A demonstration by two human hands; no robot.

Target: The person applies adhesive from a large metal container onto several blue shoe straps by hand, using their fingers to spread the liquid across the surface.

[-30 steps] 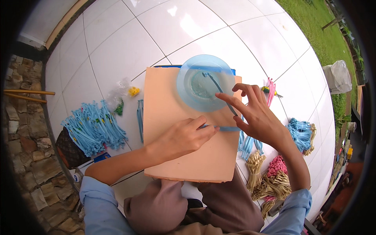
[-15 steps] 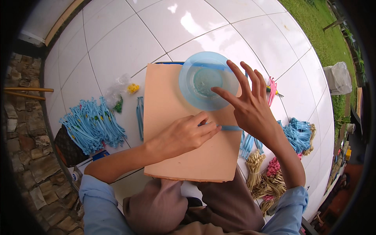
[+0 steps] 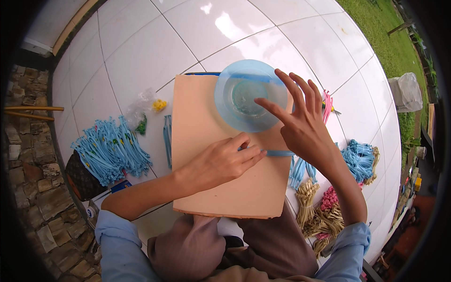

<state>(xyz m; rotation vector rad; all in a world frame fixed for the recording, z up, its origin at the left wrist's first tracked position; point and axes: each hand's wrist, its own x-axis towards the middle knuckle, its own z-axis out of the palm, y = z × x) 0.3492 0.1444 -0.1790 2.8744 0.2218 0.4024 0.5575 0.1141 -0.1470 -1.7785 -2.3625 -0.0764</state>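
My left hand is closed over the tan board, its thumb and fingers pinching a flat light-blue cord. That cord runs rightward across the board and passes beneath my right wrist. Fingers spread, my right hand hovers over the right side of a translucent blue bowl and holds nothing that I can see. Its thumb reaches over the inside of the bowl. A little clear, wet-looking stuff shows at the bottom of the bowl, which stands at the far part of the board.
On the white tiles, a heap of blue cords lies left, beside a clear bag and a yellow bundle. To the right are pink cords, more blue cords and beige bundles. The board rests across my lap.
My right thumb and fingers have lifted very slightly near the bowl. The left hand keeps its pinch on the blue cord in the same place.
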